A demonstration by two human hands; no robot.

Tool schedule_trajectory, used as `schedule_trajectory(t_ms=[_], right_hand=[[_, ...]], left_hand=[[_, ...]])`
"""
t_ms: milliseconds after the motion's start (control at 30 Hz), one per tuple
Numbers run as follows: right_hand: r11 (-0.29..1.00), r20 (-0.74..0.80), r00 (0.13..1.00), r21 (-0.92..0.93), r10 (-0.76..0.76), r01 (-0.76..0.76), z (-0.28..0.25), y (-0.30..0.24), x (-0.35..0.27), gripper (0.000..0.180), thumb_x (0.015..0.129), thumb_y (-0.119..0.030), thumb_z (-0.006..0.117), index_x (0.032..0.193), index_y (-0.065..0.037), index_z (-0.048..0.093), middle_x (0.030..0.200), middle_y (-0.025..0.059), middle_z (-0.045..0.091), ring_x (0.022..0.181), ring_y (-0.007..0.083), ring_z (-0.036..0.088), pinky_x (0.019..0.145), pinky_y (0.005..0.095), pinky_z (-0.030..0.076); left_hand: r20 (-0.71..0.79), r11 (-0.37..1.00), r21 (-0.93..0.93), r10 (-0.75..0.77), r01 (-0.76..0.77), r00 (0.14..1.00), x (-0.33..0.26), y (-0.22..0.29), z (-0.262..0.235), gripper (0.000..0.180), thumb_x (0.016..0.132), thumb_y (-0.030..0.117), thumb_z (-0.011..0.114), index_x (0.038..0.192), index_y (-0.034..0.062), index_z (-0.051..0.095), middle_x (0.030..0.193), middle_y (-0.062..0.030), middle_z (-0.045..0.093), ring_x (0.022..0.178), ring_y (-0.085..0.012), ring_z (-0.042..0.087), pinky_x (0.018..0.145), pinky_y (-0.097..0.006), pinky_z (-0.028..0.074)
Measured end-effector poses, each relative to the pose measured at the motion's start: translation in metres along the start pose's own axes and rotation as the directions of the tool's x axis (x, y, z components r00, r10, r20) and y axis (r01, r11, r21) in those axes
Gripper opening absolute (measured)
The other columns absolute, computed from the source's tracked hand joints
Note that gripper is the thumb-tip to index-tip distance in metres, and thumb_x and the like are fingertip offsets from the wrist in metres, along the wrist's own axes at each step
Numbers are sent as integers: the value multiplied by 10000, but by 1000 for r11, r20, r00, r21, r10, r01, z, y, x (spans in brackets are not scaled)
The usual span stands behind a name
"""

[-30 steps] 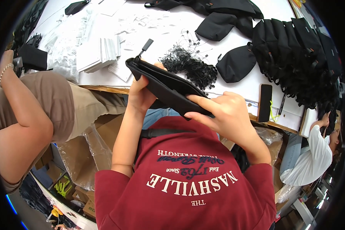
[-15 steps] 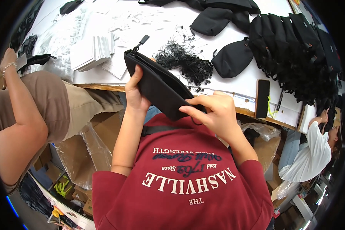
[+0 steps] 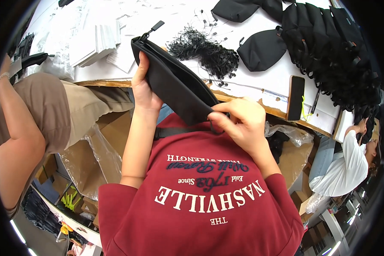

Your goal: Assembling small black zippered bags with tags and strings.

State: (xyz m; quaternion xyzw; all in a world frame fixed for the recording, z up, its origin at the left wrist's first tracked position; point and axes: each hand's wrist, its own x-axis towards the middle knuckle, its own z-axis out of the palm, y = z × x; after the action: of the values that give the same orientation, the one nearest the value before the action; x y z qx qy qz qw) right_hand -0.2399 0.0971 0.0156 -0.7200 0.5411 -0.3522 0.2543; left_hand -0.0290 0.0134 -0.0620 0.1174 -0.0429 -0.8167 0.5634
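A flat black zip pouch is held tilted in front of my body, its top partly unzipped so a dark gap shows along the edge. My left hand is closed on its left end, thumb on the near face and fingers hidden behind. Above that thumb, a zipper pull sticks out from the upper corner. At the lower right end, my right hand pinches the pouch's corner between thumb and fingers. A small dark loop hangs under the right fingertips.
On the white table lie a heap of black string tags, a stack of white cards, a black pouch, a row of black pouches and a phone. People sit at left and right. Cardboard boxes stand below.
The table and its contents appear slightly higher in the view. My right fingers have shifted a little at the pouch's corner, the index finger now more curled. Both hands keep hold of the pouch.
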Motion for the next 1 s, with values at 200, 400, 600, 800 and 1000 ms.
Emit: schedule_trajectory(t_ms=[200,400,600,800,1000], right_hand=[[990,-77,995,118,-64,73,-2,10,-9,111,767,-100,730,704,-35,665,756,60,621,512,142,516,488,266,396],[977,-129,989,194,-69,93,-14,1,52,125,805,-100,698,899,-39,642,1059,77,640,511,93,527,503,228,420],[989,20,991,-68,-133,135,-18,1,89,175,799,-78,709,958,-52,641,840,1,670,527,77,480,473,212,363],[946,107,947,-93,-302,312,-28,-7,85,106,759,-73,702,849,-74,647,751,19,616,591,166,559,516,276,428],[928,368,852,139,-372,345,-28,-22,61,99,736,-105,689,826,-95,649,736,25,597,657,231,605,547,341,470]], left_hand=[[-39,998,-32,-56,54,998,2,4,4,355,988,242,473,1296,65,485,1093,-128,594,898,-299,630,778,-410,559],[-140,930,300,-180,214,974,5,-5,31,308,891,172,572,1108,-47,567,912,-154,661,778,-208,677,664,-311,586],[-186,825,485,-226,289,956,4,-13,52,310,862,227,651,1086,16,618,938,-69,669,805,-124,648,711,-236,527],[-163,887,359,-247,291,955,11,-12,43,314,895,291,646,1043,15,632,936,-51,678,784,-116,653,685,-235,535],[-16,974,156,-165,166,986,42,19,35,257,979,270,489,1118,60,539,832,-19,475,601,-117,335,530,-233,326]])
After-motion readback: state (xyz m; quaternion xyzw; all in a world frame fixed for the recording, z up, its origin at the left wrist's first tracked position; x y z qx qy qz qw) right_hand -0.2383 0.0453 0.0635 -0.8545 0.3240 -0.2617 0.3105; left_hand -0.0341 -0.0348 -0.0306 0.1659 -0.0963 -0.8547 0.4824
